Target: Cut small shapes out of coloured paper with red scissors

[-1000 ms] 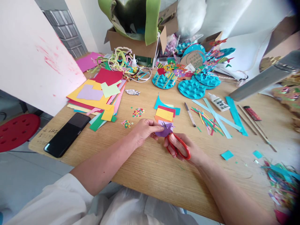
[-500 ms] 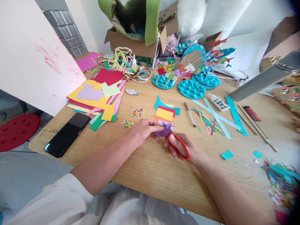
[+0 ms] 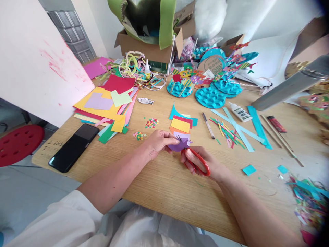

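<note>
- One purple paper piece (image 3: 179, 146), pinched in left hand (image 3: 158, 143) fingers, above the tabletop (image 3: 159, 178) middle.
- One pair of red scissors (image 3: 196, 162), gripped by right hand (image 3: 205, 164).
- Bare tabletop lies toward the near edge.

The table (image 3: 164, 185) is light wood with a fine grain and a dull, smooth top. The purple shape (image 3: 178, 145) is thin matt paper. The scissors (image 3: 197, 163) have shiny red plastic handles. The phone (image 3: 73, 147) has a glossy black glass face. The box (image 3: 146, 48) is rough brown cardboard.
</note>
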`<state>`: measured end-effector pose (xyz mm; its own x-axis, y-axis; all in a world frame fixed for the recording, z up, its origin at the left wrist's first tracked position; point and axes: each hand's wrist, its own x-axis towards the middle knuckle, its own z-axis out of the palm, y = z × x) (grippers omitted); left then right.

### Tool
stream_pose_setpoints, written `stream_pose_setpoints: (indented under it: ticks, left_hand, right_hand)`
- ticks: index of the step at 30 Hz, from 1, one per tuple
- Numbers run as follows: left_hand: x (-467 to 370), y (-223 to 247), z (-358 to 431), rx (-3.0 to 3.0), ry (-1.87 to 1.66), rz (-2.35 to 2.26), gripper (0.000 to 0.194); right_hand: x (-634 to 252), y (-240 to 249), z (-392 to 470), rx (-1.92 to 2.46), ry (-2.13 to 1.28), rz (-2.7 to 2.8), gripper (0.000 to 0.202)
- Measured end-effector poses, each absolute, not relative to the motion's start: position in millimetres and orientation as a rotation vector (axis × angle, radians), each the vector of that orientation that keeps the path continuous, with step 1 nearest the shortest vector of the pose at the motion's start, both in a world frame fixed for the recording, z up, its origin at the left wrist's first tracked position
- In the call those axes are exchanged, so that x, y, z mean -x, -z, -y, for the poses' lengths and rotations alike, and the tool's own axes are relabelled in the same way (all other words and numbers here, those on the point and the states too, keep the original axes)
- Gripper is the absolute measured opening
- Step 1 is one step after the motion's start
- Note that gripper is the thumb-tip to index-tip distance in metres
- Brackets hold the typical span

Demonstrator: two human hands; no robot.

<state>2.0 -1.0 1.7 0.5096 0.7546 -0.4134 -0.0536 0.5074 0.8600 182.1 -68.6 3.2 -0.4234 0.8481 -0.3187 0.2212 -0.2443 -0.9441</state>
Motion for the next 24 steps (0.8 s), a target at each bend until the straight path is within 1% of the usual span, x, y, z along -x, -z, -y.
stream_pose_setpoints:
  ticks: [9,24]
  left_hand:
    - [-0.1,-1.1,-0.8,-0.917,-0.56,-0.91,0.02]
    - [-1.1,-1.7,-1.6,-0.854,-0.577,-0.933,0.018]
  right_hand:
    - [-182.2,-2.8,67.6,1.287,-1.678,1.562,0.057]
    - [-181.5,-4.3,67.6,1.312,-1.652,1.591,0.059]
